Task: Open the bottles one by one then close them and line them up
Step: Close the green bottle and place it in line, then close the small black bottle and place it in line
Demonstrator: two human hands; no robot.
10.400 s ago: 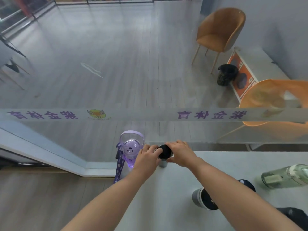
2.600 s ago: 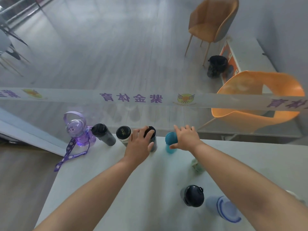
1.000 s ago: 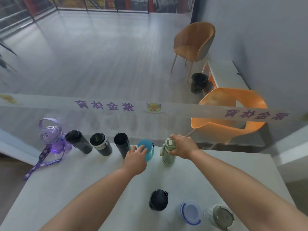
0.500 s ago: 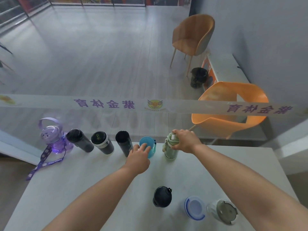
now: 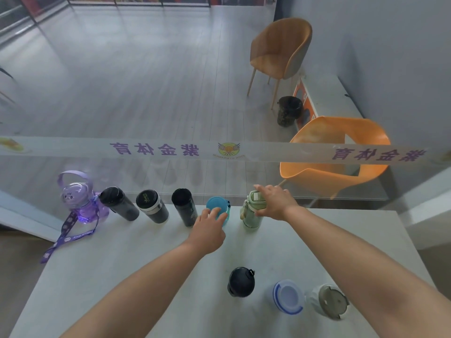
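Along the far edge of the white table (image 5: 136, 276) stands a row: a purple bottle (image 5: 78, 203) with a strap, a black bottle (image 5: 119, 203), a dark tumbler with a white band (image 5: 151, 206), a black flask (image 5: 184, 207), a blue-lidded bottle (image 5: 217, 207) and a pale green bottle (image 5: 251, 213). My left hand (image 5: 209, 230) rests its fingers on the blue-lidded bottle. My right hand (image 5: 274, 201) grips the green bottle's cap. Near me stand a black bottle (image 5: 241, 281), a clear bottle with a blue-ringed lid (image 5: 288, 297) and a white bottle with a grey lid (image 5: 329, 301).
A glass partition with a frosted band (image 5: 227, 152) rises right behind the row. Beyond it are an orange chair (image 5: 336, 152), a brown chair (image 5: 280, 50), a dark bin (image 5: 289, 111) and a white bench (image 5: 324, 98). The table's right edge lies past my right forearm.
Over the last second both hands stay where they were, left on the blue-lidded bottle, right on the green bottle's cap. Earlier the left hand held the black flask and the right touched the blue one.
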